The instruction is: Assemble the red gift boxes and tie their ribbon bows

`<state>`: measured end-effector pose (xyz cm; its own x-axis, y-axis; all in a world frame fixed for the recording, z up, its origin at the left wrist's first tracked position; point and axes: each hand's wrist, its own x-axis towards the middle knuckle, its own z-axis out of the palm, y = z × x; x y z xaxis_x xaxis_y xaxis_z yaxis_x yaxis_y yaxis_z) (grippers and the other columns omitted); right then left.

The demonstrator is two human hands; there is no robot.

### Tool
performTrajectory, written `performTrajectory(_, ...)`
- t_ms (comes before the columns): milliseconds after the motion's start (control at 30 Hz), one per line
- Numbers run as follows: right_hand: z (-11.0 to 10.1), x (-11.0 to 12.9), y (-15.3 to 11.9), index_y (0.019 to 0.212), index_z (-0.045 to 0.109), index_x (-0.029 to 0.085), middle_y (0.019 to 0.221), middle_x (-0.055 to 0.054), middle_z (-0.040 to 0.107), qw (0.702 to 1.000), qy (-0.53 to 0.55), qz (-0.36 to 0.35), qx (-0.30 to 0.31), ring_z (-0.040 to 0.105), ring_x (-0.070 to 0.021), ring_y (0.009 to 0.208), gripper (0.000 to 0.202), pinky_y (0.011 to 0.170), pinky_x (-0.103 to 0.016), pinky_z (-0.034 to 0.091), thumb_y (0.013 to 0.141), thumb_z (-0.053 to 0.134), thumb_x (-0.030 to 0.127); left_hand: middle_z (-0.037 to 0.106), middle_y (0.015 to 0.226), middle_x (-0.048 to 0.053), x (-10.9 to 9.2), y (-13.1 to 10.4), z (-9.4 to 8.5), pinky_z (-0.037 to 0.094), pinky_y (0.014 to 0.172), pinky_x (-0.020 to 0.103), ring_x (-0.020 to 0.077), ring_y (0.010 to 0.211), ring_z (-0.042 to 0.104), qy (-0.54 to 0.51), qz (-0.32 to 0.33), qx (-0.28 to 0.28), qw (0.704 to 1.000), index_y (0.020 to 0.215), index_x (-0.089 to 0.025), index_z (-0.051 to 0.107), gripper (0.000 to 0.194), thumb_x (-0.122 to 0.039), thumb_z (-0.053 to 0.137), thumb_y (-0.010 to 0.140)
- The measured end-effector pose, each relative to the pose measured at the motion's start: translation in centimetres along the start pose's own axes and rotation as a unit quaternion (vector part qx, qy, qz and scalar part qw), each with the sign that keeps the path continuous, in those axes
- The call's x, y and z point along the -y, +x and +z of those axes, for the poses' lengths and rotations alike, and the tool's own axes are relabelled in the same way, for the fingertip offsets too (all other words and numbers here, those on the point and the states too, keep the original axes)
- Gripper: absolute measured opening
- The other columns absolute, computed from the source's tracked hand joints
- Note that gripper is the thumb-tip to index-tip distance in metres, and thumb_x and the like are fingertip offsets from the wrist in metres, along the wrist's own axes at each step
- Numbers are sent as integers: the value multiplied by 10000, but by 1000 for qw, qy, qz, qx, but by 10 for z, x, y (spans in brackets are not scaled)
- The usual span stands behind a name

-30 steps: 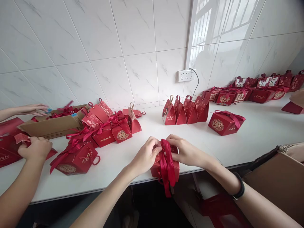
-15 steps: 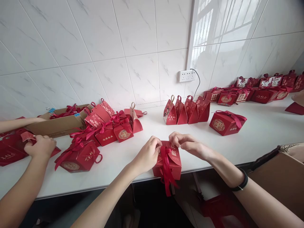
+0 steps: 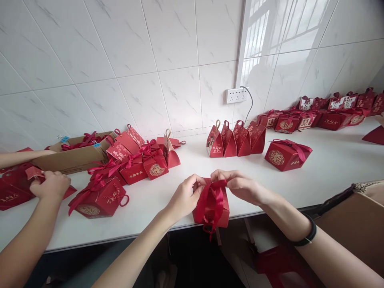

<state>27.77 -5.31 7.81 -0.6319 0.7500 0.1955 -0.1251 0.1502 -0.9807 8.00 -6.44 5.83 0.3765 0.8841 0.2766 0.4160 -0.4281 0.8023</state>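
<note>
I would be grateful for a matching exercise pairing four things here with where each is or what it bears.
Things
1. White rectangular wall socket
2. Long brown cardboard box
3. Glossy red ribbon
4. Thin black wristband

Places or states
A. Between the left hand and the right hand
B. Around the right forearm, near the wrist
C. Bears blue clips on its rim
D. On the tiled wall

Pairs: 1-D, 2-C, 3-A, 4-B

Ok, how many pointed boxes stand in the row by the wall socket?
4, side by side: the leftmost box, with a tan loop; the second box; the third box; the rightmost box. Something behind them could be hidden.
</note>
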Motion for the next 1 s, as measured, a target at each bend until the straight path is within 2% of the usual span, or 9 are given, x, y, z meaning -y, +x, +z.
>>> performTrajectory(67, -4, 0, 2, 619, 467, 193, 861, -36, 527, 993, 113, -12, -40, 522, -184, 810, 59, 792, -356, 433, 624, 505, 237, 547, 732, 4, -1, 0, -1, 425, 672, 276, 145, 702, 507, 41, -1, -1, 999, 844, -190, 518, 81, -259, 477, 839)
performTrajectory(133, -7, 2, 2, 655, 468, 209, 914, -39, 548, 981, 163, -11, -103, 537, -199, 861, 66, 804, -381, 441, 611, 511, 234, 534, 707, -2, -1, 0, -1, 423, 673, 281, 155, 715, 506, 72, -11, 9, 997, 936, -200, 540, 133, -251, 490, 824)
performTrajectory(233, -13, 7, 0, 670, 435, 227, 948, -59, 560, 976, 120, -14, -182, 538, -230, 912, 68, 762, -414, 454, 659, 472, 282, 560, 757, 5, -1, 1, -2, 423, 692, 278, 164, 773, 520, 82, -16, 22, 996, 1002, -213, 554, 205, -215, 485, 809)
performTrajectory(333, -21, 12, -4, 686, 435, 239, 928, -63, 551, 964, 38, -67, -253, 537, -233, 888, 105, 721, -412, 452, 716, 430, 340, 565, 779, 4, -1, 1, -2, 419, 679, 263, 157, 778, 524, 79, -22, 24, 996, 1000, -211, 554, 233, -179, 485, 780)
performTrajectory(467, -31, 20, -6, 673, 435, 243, 817, -9, 514, 941, 54, -116, -312, 531, -167, 762, 126, 736, -360, 460, 707, 554, 271, 538, 782, -2, -10, 2, -4, 403, 629, 243, 127, 696, 501, 73, -27, 55, 995, 817, -197, 548, 102, -178, 465, 760)
performTrajectory(533, -33, 24, -7, 689, 473, 241, 770, 8, 513, 943, 48, -108, -312, 524, -141, 710, 163, 711, -324, 466, 689, 635, 252, 529, 778, -4, -17, 6, -5, 390, 604, 249, 124, 661, 479, 88, -30, 67, 993, 716, -191, 506, 34, -214, 501, 740)
performTrajectory(700, -26, 23, -8, 759, 534, 214, 679, 15, 548, 952, 3, -77, -297, 525, -120, 577, 243, 553, -282, 453, 673, 716, 350, 519, 776, 3, -31, 19, -6, 376, 613, 269, 149, 694, 467, 111, -43, 42, 992, 669, -194, 458, 127, -285, 504, 744)
performTrajectory(900, -2, -2, -9, 761, 484, 186, 632, 27, 559, 980, -37, 34, -191, 526, -96, 517, 308, 480, -236, 431, 764, 625, 460, 521, 711, -6, -28, 28, -2, 375, 653, 253, 131, 687, 471, -38, -26, -21, 999, 697, -173, 511, 162, -273, 447, 806)
performTrajectory(1000, 5, -9, -8, 735, 463, 181, 618, 41, 547, 983, -68, 41, -166, 477, -63, 484, 321, 457, -205, 392, 770, 618, 460, 503, 672, -12, -27, 33, -4, 376, 649, 237, 114, 652, 457, -160, 2, -72, 984, 684, -165, 515, 182, -269, 453, 819)
